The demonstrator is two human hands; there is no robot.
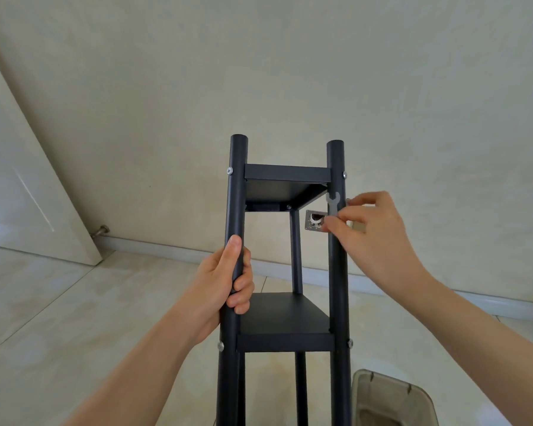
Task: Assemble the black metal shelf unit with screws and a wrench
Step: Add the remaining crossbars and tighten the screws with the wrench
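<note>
Shelf unit (285,321): left hand (225,290) grips round post; right hand (373,232) pinches flat wrench (333,202)

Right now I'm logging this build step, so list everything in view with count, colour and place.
shelf unit: one, black, upright at centre, two shelves fitted
screws: four visible, silver, on the front posts at both shelf levels
wrench: one, silver, beside the right front post below the top shelf
wall plate: one, metal, on the wall behind the unit
door: one, cream, at left
door stop: one, metal, by the skirting
container: one, beige, bottom right
left hand: grip round the left front post
right hand: pinches the wrench
</note>
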